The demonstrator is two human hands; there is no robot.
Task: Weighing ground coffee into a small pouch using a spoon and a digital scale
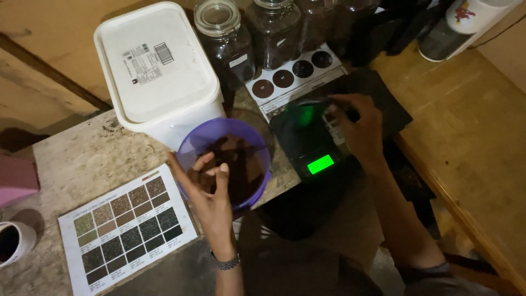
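Head view: my left hand (211, 189) is loosely open, fingers half curled, palm cupped over the near rim of the purple plastic bowl (189, 147) of dark beans. My right hand (359, 129) pinches the rim of a small container (307, 115) on the black scale (323, 164), its display glowing green. A colour chart sheet (127, 228) lies flat on rough stone.

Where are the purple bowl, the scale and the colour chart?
purple bowl (189, 143): head view, left rim.
scale (320, 164): head view, lit green display.
colour chart (127, 230): head view, middle of the swatch grid.
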